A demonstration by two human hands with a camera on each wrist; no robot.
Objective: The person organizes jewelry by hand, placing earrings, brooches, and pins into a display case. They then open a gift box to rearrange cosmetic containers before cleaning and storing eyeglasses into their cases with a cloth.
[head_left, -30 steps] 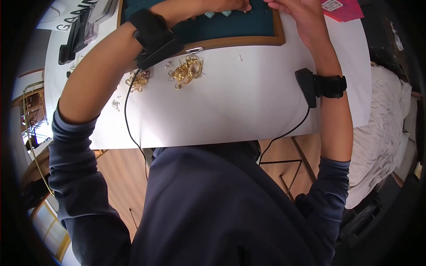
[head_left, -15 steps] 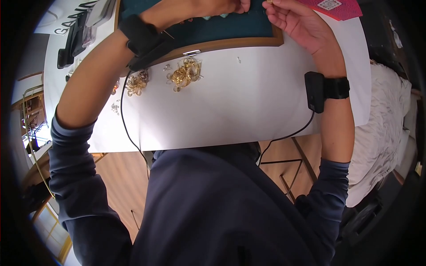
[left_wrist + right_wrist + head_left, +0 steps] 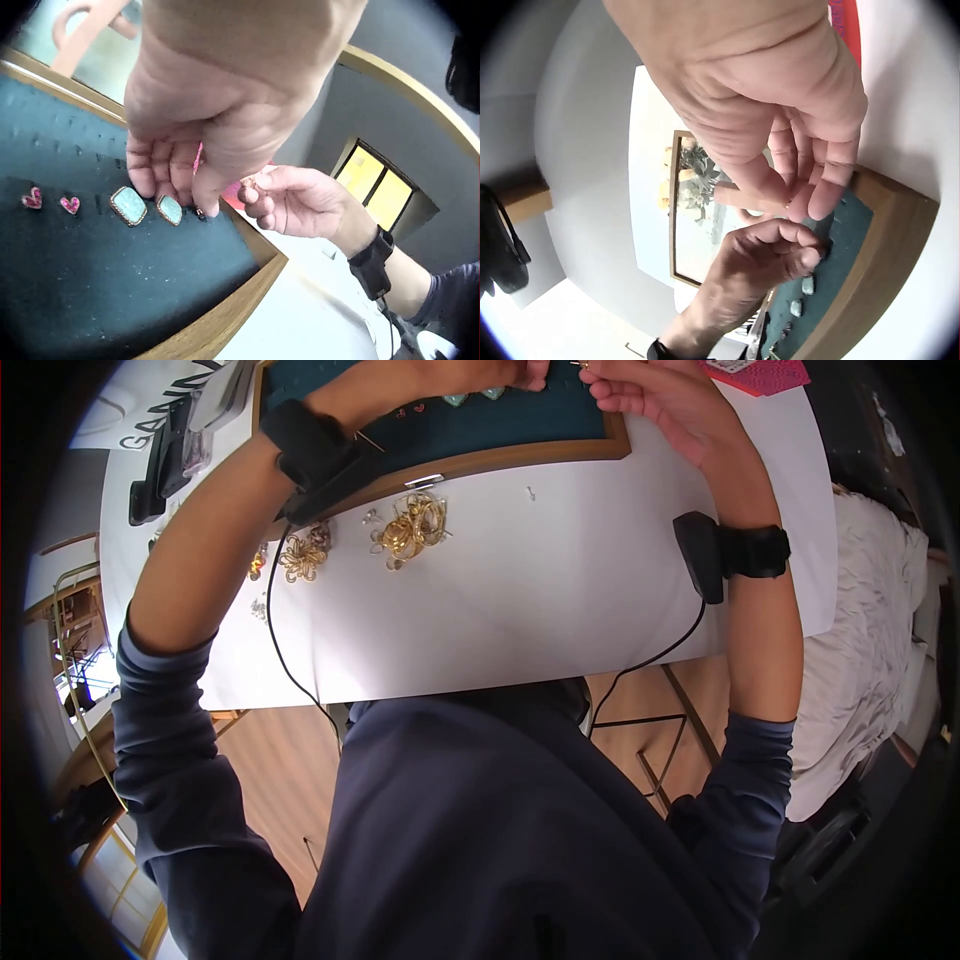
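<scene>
Small gold piece: it is sitting in the grasp of the right hand, near the right end of the case; its exact form is being hidden.
Right fingers: they are pinching that piece, nearly closed at the tips, the others bending loosely.
Left hand: its fingers are bending over the teal lining, thumb tip just beside a small dark piece; I cannot tell whether they are gripping it.
Handling: the gold piece is probably weighing very little, being stiff but easily bent at any thin part, and slipping readily from smooth skin.
Hold: the firm edges are probably offering the best grip, rather than any thin wire.
Turquoise earrings: they are lying left of the left fingertips, likely being hard and chippable.
Gold heap: it is resting on the desk, on the case's near side, probably tangling easily.
</scene>
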